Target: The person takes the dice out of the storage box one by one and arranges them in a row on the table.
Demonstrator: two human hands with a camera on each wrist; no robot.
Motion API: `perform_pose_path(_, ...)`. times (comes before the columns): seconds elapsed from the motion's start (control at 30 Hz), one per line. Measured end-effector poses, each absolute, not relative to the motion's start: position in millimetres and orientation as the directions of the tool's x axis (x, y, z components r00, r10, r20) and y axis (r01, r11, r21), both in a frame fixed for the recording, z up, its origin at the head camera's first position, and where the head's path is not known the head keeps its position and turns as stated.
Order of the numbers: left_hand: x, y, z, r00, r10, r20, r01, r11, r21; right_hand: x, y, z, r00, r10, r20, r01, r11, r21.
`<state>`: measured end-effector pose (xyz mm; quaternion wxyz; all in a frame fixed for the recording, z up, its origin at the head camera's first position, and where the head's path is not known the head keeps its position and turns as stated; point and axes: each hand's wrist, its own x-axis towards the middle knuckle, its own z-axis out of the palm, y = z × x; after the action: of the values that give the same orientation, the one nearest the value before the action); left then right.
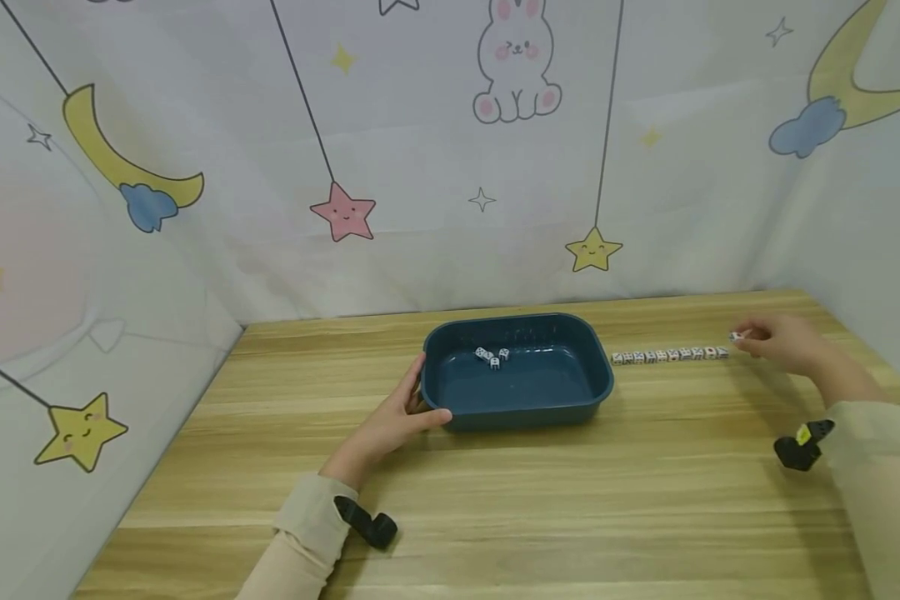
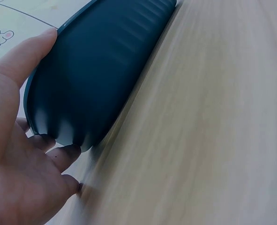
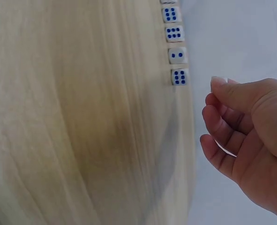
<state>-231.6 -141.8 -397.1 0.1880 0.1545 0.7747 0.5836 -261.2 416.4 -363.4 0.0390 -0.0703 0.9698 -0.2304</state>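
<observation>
A dark blue rectangular basin [image 1: 525,417] stands on the table with several white dice [image 1: 494,363] lying loose near its back left. My left hand [image 1: 397,421] grips the basin's left end, thumb at the front rim and fingers along the side; the left wrist view shows the fingertips [image 2: 65,157] against its outer wall. To the right of the basin runs a row of dice [image 1: 662,355], side by side. Just past the row's right end, my right hand [image 1: 783,343] pinches a die [image 1: 735,336] above the table. That die is mostly hidden in the right wrist view.
The wooden table [image 1: 570,508] reaches back to a white printed cloth [image 1: 420,275] hanging behind it. More cloth hangs at the left and right sides. Dice at the row's end [image 3: 179,76] show blue pips and lie near the table's far edge.
</observation>
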Motion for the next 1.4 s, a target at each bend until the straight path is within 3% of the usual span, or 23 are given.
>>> perform_pose_path(1.0,-229,-140,-395,-0.884,0.449,-0.130,-0.005,0.269,0.963,-263,425,-386,-0.984,-0.177,-0.015,-0.153,0.889,-0.431)
perform_pose_path(1.2,-229,-139,-395,-0.884,0.450,-0.127,-0.002,0.267,0.964,-261,425,-374,-0.983,-0.169,-0.069,-0.122,0.890,-0.440)
perform_pose_path(1.4,-230,-141,-397,-0.888,0.443,-0.122,0.003,0.271,0.962,-261,400,-351,-0.995,-0.102,-0.023,-0.077,0.858,-0.508)
